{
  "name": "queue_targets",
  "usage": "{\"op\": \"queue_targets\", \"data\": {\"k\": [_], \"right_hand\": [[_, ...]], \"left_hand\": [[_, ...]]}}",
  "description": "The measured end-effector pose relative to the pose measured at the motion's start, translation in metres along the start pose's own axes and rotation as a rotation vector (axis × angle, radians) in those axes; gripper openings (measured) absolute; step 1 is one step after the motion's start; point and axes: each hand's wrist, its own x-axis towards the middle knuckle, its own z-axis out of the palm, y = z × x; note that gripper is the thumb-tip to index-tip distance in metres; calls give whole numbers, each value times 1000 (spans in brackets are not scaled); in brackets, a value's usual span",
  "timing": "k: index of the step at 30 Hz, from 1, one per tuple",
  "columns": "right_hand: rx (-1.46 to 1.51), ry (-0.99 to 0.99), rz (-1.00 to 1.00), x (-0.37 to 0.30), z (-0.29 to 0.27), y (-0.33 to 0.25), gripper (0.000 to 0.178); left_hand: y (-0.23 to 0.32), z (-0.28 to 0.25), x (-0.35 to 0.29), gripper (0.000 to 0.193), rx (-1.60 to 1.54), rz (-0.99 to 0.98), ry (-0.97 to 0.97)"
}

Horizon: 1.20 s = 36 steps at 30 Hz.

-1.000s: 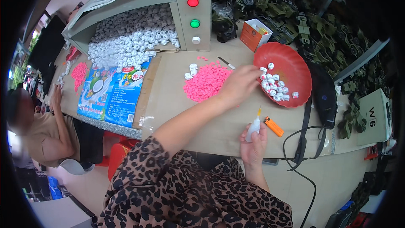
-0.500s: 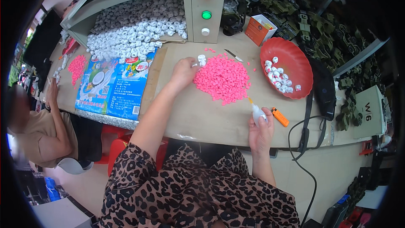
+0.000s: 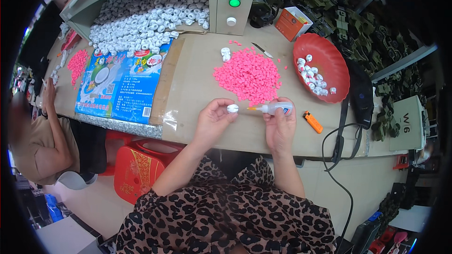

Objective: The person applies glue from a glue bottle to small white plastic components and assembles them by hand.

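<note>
Between the fingertips of my left hand (image 3: 215,118) is a small rounded white plastic piece (image 3: 232,108). My right hand (image 3: 281,127) grips a small white squeeze bottle (image 3: 278,108), laid sideways with its thin yellowish nozzle pointing left, close to the white piece; whether they touch I cannot tell. Just beyond both hands lies a heap of small pink pieces (image 3: 247,75). A couple of white pieces (image 3: 226,54) stand at the heap's far left edge. On the right, a red scalloped bowl (image 3: 329,49) holds several white pieces with pink marks.
An orange lighter (image 3: 313,122) lies right of my hands. A small blade (image 3: 262,50) rests behind the heap. Many white pieces (image 3: 136,30) spill from a metal housing (image 3: 230,26) onto blue printed cardboard (image 3: 117,89). A black cable (image 3: 329,160) hangs at right. Another person (image 3: 52,146) sits at left.
My left hand has come back from the far white pieces toward me, holding one. My right hand has moved left and up, turning the bottle sideways toward it.
</note>
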Motion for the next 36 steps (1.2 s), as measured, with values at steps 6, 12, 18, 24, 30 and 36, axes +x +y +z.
{"op": "queue_targets", "data": {"k": [6,12,18,24,30,36], "right_hand": [[-211,-47,-90,-6,-3,7,26],[-329,-62,-119,-11,-4,9,28],[-364,-66,-127,-11,-3,9,28],[-404,-69,-134,-11,-5,10,28],[-422,-72,-131,-11,-3,9,29],[-453,-76,-135,-11,-5,11,29]], "left_hand": [[-4,4,-2,26,158,31,8],[-2,6,-3,24,122,17,39],[-3,4,-3,24,109,14,22],[0,6,-3,25,119,6,-2],[1,6,-3,24,100,-16,8],[0,5,-3,24,87,-14,-1]]}}
